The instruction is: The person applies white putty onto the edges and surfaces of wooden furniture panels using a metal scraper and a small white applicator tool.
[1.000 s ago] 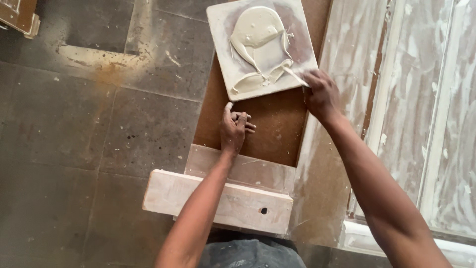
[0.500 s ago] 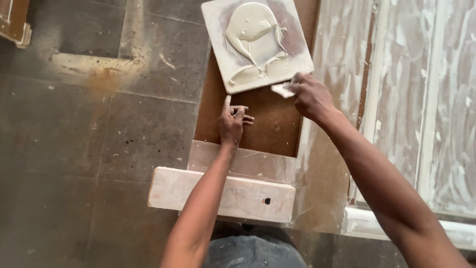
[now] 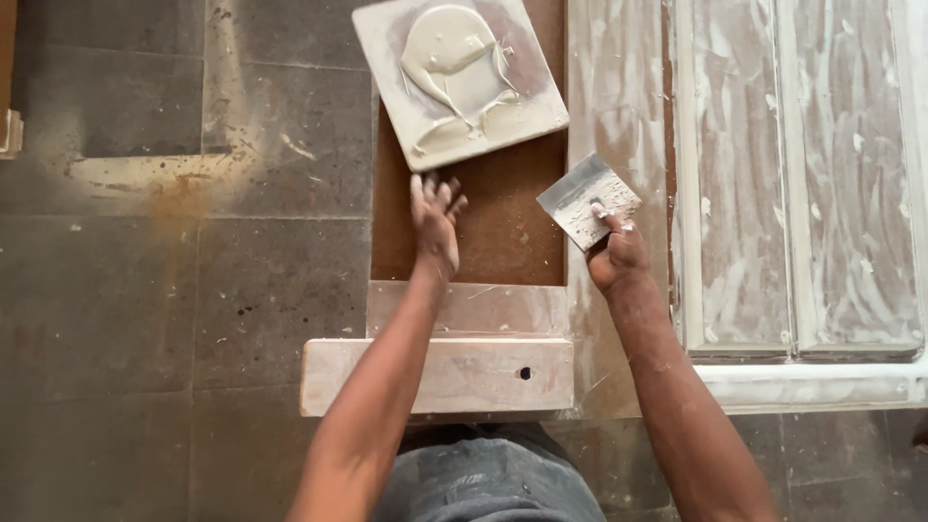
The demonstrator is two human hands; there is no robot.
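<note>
My right hand [image 3: 615,253] grips a small metal scraper blade [image 3: 588,199] smeared with pale putty, held over the right edge of a brown board [image 3: 503,232]. My left hand [image 3: 435,220] lies flat on that board with fingers spread, its fingertips just below a square tile [image 3: 535,101]. The tile sits tilted at the board's far end and carries a heap of pale grey putty [image 3: 454,58].
A putty-streaked wooden panel frame [image 3: 802,184] lies on the right. A pale wooden block [image 3: 435,375] with a hole crosses the board's near end. Dark stone floor tiles [image 3: 174,290] with dusty stains spread to the left. My grey-clothed legs [image 3: 483,478] show at the bottom.
My right hand has drawn back from the tile's corner to the right, bringing the scraper with putty on it. My left hand has stayed flat on the board.
</note>
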